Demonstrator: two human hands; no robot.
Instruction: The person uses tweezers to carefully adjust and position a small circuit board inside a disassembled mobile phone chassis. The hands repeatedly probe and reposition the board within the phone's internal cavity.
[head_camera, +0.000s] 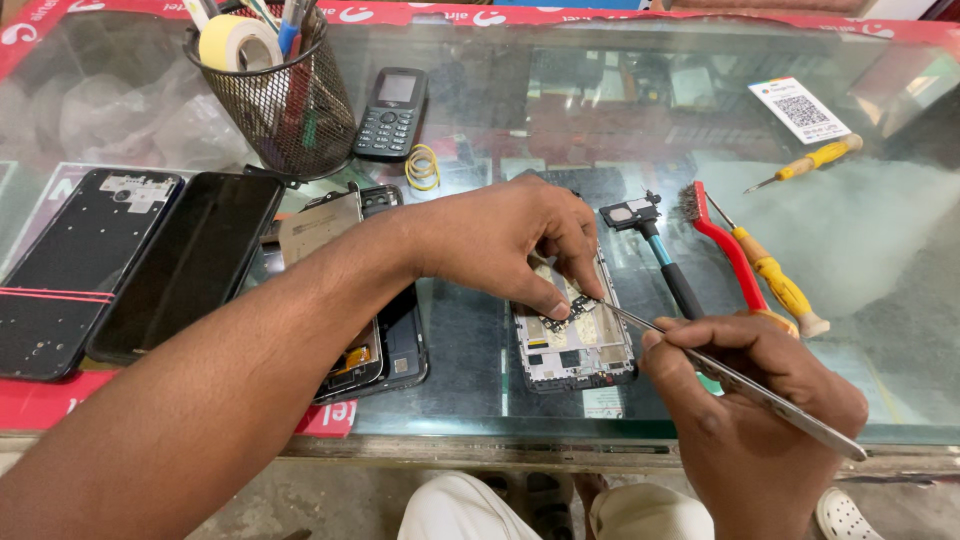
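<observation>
Here, in the head view, the left hand pins the opened phone frame flat on the glass desk with its fingertips pressed beside a small board part, while the right hand is closed around metal tweezers whose tip meets that part. To do this well, the person would likely keep the frame steady and the tweezers low, lifting gently so nothing flicks toward the red-handled brush or yellow screwdriver nearby.
</observation>
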